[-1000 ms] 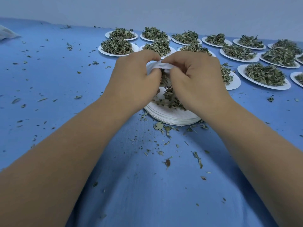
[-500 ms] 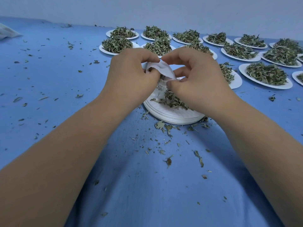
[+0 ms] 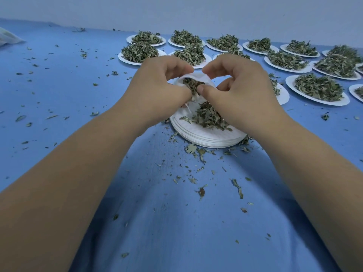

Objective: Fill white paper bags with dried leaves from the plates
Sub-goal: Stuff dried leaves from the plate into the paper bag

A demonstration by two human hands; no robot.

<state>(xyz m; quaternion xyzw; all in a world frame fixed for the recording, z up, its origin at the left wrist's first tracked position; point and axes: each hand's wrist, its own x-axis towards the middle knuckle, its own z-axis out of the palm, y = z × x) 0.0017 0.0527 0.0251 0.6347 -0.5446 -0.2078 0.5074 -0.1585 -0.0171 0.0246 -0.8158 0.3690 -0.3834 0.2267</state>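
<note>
Centrally, a little above mid-frame, the left hand [image 3: 157, 89] and the right hand [image 3: 241, 91] meet around a small white paper bag [image 3: 196, 77], each with its fingers curled in a narrow pinch on the bag's rim. The left hand grips the bag's left edge between thumb and fingers. The right hand holds the upper rim with its forefinger, while its thumb presses at the open mouth, touching the clump of dried leaves [image 3: 191, 84] that fills the bag to the brim. The hands hide the lower part of the bag. Directly beneath them a stack of white plates [image 3: 206, 141] rests on the blue surface [image 3: 59, 91], and a small heap of leaves [image 3: 210, 116] lies on the top plate, partly covered by the right hand. Loose leaf crumbs [image 3: 200, 191] are scattered on the surface below the stack, toward the lower middle of the frame, and more thinly across the left side. Beyond the hands, along the upper middle and upper right of the frame, rows of single plates [image 3: 289, 84] stand close together, each bearing its own mound of leaves [image 3: 317, 88]. A pale wall [image 3: 176, 8] runs across the top of the frame. At the upper left edge lies a pale crumpled thing [image 3: 7, 37], too blurred to tell what it is.
</note>
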